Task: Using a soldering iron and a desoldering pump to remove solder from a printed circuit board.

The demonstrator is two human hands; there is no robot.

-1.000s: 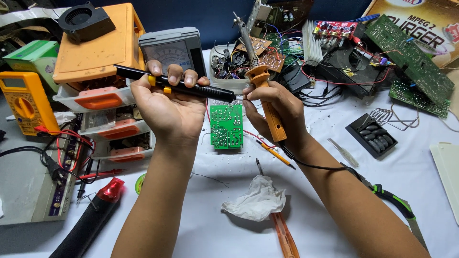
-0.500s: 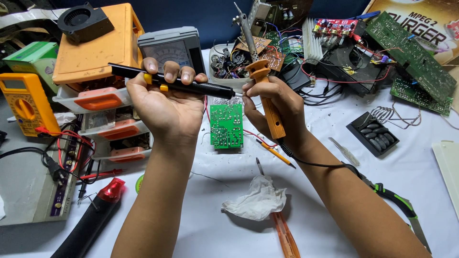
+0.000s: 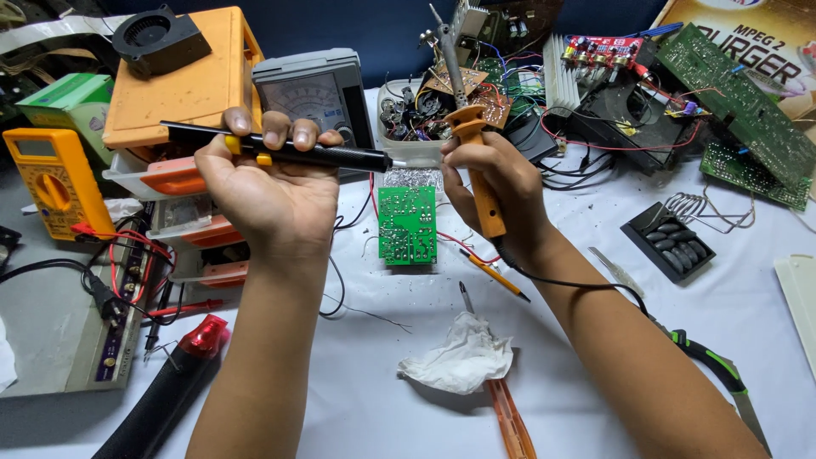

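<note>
A green carton (image 3: 72,100) sits at the far left, above a yellow multimeter (image 3: 47,183) with a small grey screen. A grey analogue meter (image 3: 313,95) with a pale dial stands at the back centre. A tan printed box (image 3: 748,34) lies top right.

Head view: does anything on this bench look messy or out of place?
A crumpled white tissue lies loose below the green circuit board. Tangled wires and boards crowd the far edge. Nothing looks spilled.
</note>
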